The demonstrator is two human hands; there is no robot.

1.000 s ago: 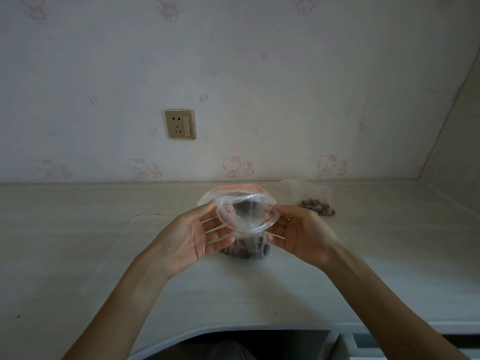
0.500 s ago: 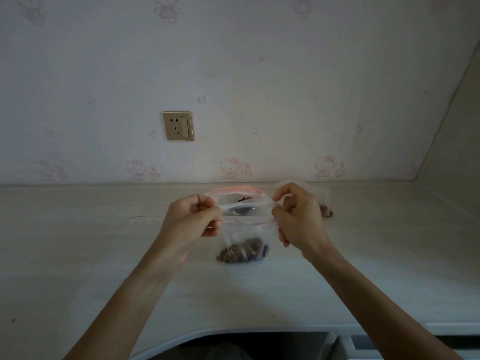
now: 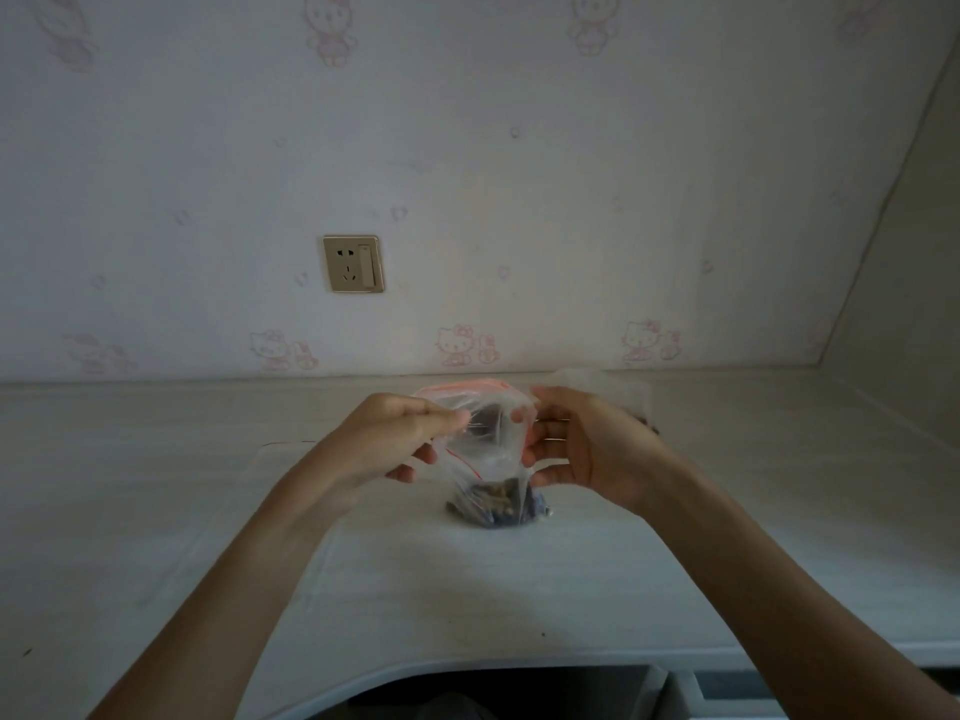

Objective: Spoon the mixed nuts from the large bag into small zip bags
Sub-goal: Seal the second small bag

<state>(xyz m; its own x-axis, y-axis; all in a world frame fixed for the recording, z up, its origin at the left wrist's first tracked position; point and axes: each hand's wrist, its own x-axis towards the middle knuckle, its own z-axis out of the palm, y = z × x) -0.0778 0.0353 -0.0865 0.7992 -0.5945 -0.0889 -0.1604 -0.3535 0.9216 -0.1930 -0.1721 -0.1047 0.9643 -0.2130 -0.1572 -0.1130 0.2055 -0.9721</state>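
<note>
A: Hands first. What do I log?

B: Left hand [image 3: 387,439] pinches the left side of the small clear plastic zip bag with the red seal strip [image 3: 485,444], thumb and fingers curled on the film near the top. Right hand [image 3: 582,449] grips the bag's right side, fingers wrapped on the plastic. From my feed, both hold the bag.

A: Bag position?

B: Held upright between the two hands, mouth up and part open, its bottom down at the pale wood-grain desk [image 3: 208,511]. I can't tell if it fully rests there. Dark mixed nuts [image 3: 493,504] sit bunched in the bottom of the bag.

A: Anything else in the task set?

B: Second clear plastic bag [image 3: 602,387] lies behind the right hand, mostly hidden; contents I can't make out. I also see a flat transparent sheet [image 3: 218,511] on the desk under the left forearm.

A: Background?

B: Beige wall socket with switch [image 3: 354,264] on pink-cartoon wallpaper [image 3: 519,148], above and left of the hands.
</note>
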